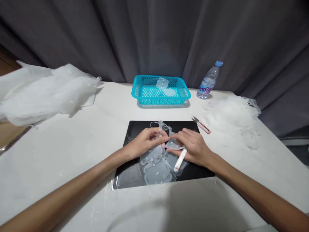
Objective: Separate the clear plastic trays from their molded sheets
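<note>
Over a black mat (pixel 130 175), my left hand (pixel 147 141) pinches the thin edge of a translucent molded sheet (pixel 158 172) with several rounded panels. My right hand (pixel 191 145) is closed on one clear rounded piece (pixel 175 144) beside it, fingertips close to those of my left hand. A white-handled tool (pixel 180 159) also sits in my right hand, its end pointing down toward the mat. Thin clear strips (pixel 161 124) stick up above my left fingers. Part of the sheet is hidden under both hands.
A blue basket (pixel 160 101) holding clear pieces stands at the back. Right of it is a water bottle (pixel 206 85). Pink-handled snips (pixel 202 125) lie near the mat's upper right corner. Translucent scraps (pixel 234 119) are heaped at right, and plastic bags or sheets (pixel 53 93) at left.
</note>
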`<state>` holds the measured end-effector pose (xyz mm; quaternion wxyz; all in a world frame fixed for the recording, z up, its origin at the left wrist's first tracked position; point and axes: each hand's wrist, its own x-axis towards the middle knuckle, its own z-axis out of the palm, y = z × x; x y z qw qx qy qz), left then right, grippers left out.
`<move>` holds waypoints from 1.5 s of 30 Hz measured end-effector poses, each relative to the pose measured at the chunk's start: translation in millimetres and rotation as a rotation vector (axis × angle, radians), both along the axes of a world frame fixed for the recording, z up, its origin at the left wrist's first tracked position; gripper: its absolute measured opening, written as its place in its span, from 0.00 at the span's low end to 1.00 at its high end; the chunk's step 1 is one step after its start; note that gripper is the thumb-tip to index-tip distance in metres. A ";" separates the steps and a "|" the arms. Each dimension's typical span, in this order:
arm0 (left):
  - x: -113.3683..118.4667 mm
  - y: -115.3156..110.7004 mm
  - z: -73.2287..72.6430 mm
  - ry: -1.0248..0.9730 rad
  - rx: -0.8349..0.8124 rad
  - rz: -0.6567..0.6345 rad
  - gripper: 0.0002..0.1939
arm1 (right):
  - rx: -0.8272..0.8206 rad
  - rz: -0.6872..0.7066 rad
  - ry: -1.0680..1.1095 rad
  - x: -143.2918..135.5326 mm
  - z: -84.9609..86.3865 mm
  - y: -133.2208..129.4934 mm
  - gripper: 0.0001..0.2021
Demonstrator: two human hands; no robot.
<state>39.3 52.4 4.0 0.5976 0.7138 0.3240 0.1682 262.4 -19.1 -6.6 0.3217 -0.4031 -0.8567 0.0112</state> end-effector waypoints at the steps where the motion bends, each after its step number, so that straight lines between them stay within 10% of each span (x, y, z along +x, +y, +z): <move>1: -1.1 -0.2 0.0 -0.014 0.025 -0.010 0.18 | 0.000 0.006 -0.014 -1.6 -0.3 -0.8 0.07; 11: -8.3 2.9 6.4 0.183 0.232 -0.016 0.23 | -0.160 -0.757 0.751 63.1 -4.6 42.2 0.14; 16: -11.7 10.4 12.4 0.166 0.270 0.112 0.19 | -0.079 -0.571 0.666 38.7 2.5 23.8 0.08; 21: -24.3 7.1 40.7 0.396 0.737 0.365 0.21 | 0.134 -0.336 0.489 -1.2 0.3 -1.3 0.04; 25: -5.7 -26.5 53.4 0.265 0.319 0.153 0.20 | 0.280 -0.189 0.372 -9.2 -4.3 -10.1 0.08; 34: 7.8 -34.2 6.9 -0.156 0.059 0.090 0.16 | 0.114 -0.001 0.375 -11.5 -4.7 -11.3 0.08; 45: -5.1 -32.4 -9.3 -0.119 0.752 0.054 0.13 | -0.068 -0.008 0.530 -4.1 -7.1 -3.8 0.07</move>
